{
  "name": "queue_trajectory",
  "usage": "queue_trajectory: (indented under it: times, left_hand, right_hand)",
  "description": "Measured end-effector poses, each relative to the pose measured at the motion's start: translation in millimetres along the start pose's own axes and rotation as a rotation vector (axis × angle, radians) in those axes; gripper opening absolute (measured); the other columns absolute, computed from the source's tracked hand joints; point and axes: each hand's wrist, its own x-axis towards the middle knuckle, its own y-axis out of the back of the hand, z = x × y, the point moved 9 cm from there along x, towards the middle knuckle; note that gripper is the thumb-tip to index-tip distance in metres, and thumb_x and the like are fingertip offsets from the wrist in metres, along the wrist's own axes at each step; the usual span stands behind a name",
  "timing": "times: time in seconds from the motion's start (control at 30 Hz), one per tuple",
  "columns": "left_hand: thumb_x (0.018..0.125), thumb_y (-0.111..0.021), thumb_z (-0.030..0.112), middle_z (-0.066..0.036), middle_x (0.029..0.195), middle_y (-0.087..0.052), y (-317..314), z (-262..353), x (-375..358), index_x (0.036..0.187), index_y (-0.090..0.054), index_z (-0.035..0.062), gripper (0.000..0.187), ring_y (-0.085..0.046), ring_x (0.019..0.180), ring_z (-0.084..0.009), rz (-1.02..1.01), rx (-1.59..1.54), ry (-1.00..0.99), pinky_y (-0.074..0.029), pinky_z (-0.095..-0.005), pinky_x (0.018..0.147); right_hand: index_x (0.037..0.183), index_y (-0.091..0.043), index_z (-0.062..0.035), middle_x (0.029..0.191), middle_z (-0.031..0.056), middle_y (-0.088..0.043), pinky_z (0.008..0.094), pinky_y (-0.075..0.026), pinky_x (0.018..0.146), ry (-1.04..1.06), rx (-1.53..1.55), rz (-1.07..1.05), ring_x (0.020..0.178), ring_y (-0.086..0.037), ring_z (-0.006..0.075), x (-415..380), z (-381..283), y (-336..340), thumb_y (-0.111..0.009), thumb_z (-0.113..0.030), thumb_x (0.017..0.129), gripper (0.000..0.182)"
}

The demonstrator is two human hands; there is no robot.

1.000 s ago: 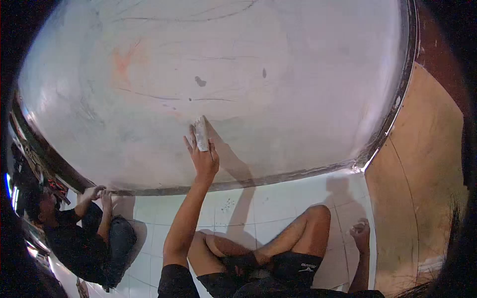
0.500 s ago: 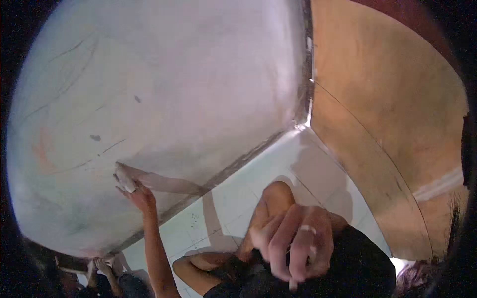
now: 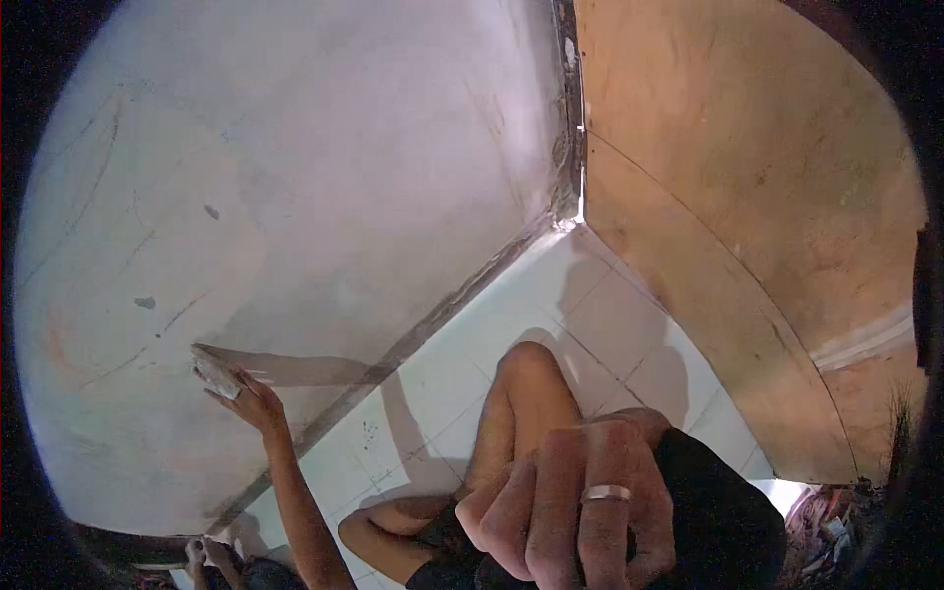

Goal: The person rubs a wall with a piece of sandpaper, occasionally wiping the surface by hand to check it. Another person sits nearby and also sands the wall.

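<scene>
My left hand [image 3: 251,398] reaches out to the pale wall [image 3: 374,177], its fingers closed over a whitish flat pad [image 3: 216,374]. The pad lies against the wall surface, and its exact kind does not show. Close to the camera is my right hand [image 3: 580,501], raised in front of my body with its fingers curled in. A silver ring [image 3: 607,493] circles one finger. The inside of that hand is hidden, so whatever it holds, if anything, cannot be seen.
My bent leg [image 3: 536,393] rests over white floor tiles [image 3: 531,295]. An orange-brown panel [image 3: 728,197] stands at right, meeting the wall at a dark, rough corner edge [image 3: 568,118]. Cluttered scraps [image 3: 826,536] lie lower right. Part of another person [image 3: 221,560] shows lower left.
My view has shifted, so the wall corner sits further left. The left hand appears lower and further left, still on the wall with the pad. The right hand looks larger and closer.
</scene>
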Motion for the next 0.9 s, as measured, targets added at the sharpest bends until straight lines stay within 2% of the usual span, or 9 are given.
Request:
queue_trajectory:
  times: [0.23,0.33,0.37,0.43,0.53,0.63,0.7,0.8,0.9]
  left_hand:
    - [0.102,-0.032,0.027,-0.024,0.151,-0.019,-3.1,1.4,1.8,0.143,-0.021,-0.0085,0.055,-0.018,0.14,-0.0363,-0.028,0.096,-0.037,-0.009,-0.048,0.116]
    - [0.102,-0.032,0.027,-0.023,0.151,-0.02,13.6,8.1,10.7,0.143,-0.022,-0.0083,0.055,-0.019,0.14,-0.0362,0.056,-0.368,0.222,-0.01,-0.0473,0.117]
    - [0.102,-0.033,0.027,-0.023,0.151,-0.02,8.2,11.5,7.2,0.143,-0.021,-0.0076,0.055,-0.019,0.14,-0.0364,0.045,-0.224,0.14,-0.01,-0.0472,0.117]
    - [0.102,-0.034,0.027,-0.022,0.151,-0.021,2.3,8.7,4.3,0.144,-0.021,-0.0062,0.055,-0.019,0.14,-0.0368,0.027,0.079,-0.036,-0.01,-0.0469,0.117]
    - [0.102,-0.035,0.027,-0.022,0.152,-0.021,13.1,13.4,6.8,0.145,-0.019,-0.0044,0.056,-0.018,0.14,-0.0373,0.023,-0.023,0.063,-0.01,-0.0463,0.116]
    - [0.101,-0.036,0.026,-0.023,0.152,-0.02,17.8,18.1,7.9,0.146,-0.019,-0.0033,0.056,-0.018,0.14,-0.0379,0.052,-0.06,0.024,-0.01,-0.0463,0.116]
    - [0.102,-0.033,0.031,-0.019,0.153,-0.019,23.5,23.0,13.9,0.147,-0.019,0.0,0.056,-0.017,0.142,-0.032,0.072,-0.175,0.085,-0.006,-0.0456,0.117]
    - [0.101,-0.034,0.027,-0.021,0.153,-0.019,23.5,22.1,10.2,0.145,-0.019,-0.0036,0.056,-0.017,0.142,-0.034,0.09,-0.303,0.106,-0.007,-0.0464,0.117]
    - [0.101,-0.036,0.024,-0.023,0.152,-0.019,18.0,20.0,10.4,0.144,-0.02,-0.0067,0.055,-0.018,0.141,-0.0352,0.067,-0.144,0.027,-0.009,-0.0467,0.116]
  right_hand:
    - [0.088,-0.071,-0.0026,0.084,0.0112,-0.07,0.029,-0.035,0.059,-0.417,0.019,0.02,0.068,-0.055,0.0141,3.2,6.2,17.3,-0.078,-0.01,0.072,0.019]
    - [0.088,-0.067,-0.0027,0.082,0.011,-0.066,0.0309,-0.039,0.064,-0.531,-0.034,0.015,0.069,-0.056,0.0168,-20.4,4.2,29.5,-0.073,-0.014,0.075,0.018]
    - [0.088,-0.066,-0.0028,0.081,0.0109,-0.064,0.0315,-0.04,0.066,-0.581,-0.114,0.016,0.07,-0.056,0.0177,-36.7,1.3,39.4,-0.071,-0.015,0.076,0.018]
    - [0.088,-0.063,-0.0029,0.079,0.0108,-0.061,0.0327,-0.042,0.07,-0.709,-0.442,0.087,0.071,-0.056,0.0195,-89.1,-19.0,77.9,-0.068,-0.017,0.078,0.018]
    - [0.088,-0.059,-0.0031,0.077,0.0106,-0.057,0.0345,-0.045,0.075,-1.232,-1.751,0.502,0.072,-0.056,0.0222,-220.0,-127.8,168.2,-0.062,-0.021,0.081,0.019]
    - [0.099,-0.063,-0.002,0.09,0.0144,-0.062,0.0403,-0.046,0.08,-1.801,-2.381,-0.053,0.083,-0.061,0.0284,-364.4,-223.4,166.0,-0.071,-0.015,0.074,0.03]
    - [0.101,-0.064,-0.0019,0.089,0.0158,-0.064,0.0417,-0.05,0.074,-1.651,-2.53,-0.28,0.083,-0.064,0.028,-379.7,-241.6,128.6,-0.073,-0.012,0.073,0.031]
    - [0.1,-0.065,-0.0014,0.084,0.015,-0.068,0.0386,-0.052,0.072,-1.842,-2.027,0.745,0.079,-0.067,0.0251,-434.3,-300.3,120.8,-0.072,-0.015,0.077,0.028]
    - [0.096,-0.066,0.0003,0.083,0.015,-0.07,0.0352,-0.053,0.073,-1.716,-1.805,1.16,0.077,-0.068,0.0223,-428.2,-306.2,109.9,-0.072,-0.017,0.078,0.025]
